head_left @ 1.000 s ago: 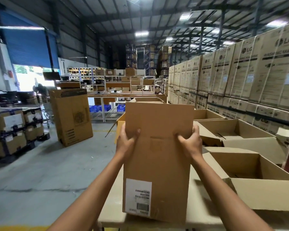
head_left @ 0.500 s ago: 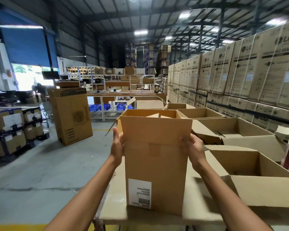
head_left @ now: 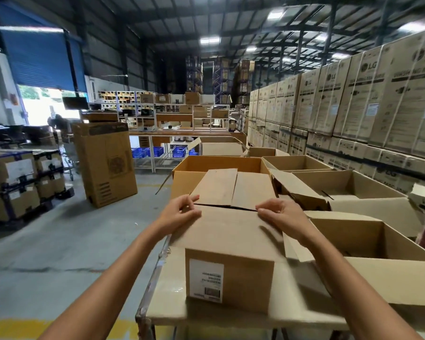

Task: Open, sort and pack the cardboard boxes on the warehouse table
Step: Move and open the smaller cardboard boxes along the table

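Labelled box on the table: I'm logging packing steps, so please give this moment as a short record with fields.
box: labelled box lying on the table, white label on its near face
flaps: two far-end flaps spread outward, away from the person
left hand: grips the box's far left edge at the flap crease
right hand: grips the far right edge at the crease
neighbours: open boxes to the right; orange-lined open box behind

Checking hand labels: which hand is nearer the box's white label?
Left. The left hand is on the box top above the label; the right hand is further right.
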A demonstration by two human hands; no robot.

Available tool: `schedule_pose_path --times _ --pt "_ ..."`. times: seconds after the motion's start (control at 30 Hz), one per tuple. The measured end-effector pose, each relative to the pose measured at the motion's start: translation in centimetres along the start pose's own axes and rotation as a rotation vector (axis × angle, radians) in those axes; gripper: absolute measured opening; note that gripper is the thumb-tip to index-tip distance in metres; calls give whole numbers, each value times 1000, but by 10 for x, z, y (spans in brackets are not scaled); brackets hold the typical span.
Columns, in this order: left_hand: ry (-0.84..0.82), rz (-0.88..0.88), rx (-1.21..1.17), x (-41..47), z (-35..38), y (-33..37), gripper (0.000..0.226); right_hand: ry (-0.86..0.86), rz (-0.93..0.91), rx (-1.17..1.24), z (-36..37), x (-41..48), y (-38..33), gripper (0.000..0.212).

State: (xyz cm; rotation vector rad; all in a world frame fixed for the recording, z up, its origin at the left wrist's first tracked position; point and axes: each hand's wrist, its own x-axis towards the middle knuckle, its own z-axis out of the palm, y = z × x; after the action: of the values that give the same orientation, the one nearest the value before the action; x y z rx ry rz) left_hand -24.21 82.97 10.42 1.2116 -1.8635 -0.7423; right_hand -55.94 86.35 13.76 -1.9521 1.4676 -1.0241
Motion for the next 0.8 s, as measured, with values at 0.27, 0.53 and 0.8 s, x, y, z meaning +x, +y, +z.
schedule_pose_path --times 0.27,0.53,0.8 --pt "274 304 690 -7 39 11 22 -90 26 -551 25 50 -28 53" --pt "172 630 663 -6 84 49 24 -34 9 -810 46 41 -2 70" --pt "168 259 817 56 37 55 29 -5 12 -827 52 38 -6 66"
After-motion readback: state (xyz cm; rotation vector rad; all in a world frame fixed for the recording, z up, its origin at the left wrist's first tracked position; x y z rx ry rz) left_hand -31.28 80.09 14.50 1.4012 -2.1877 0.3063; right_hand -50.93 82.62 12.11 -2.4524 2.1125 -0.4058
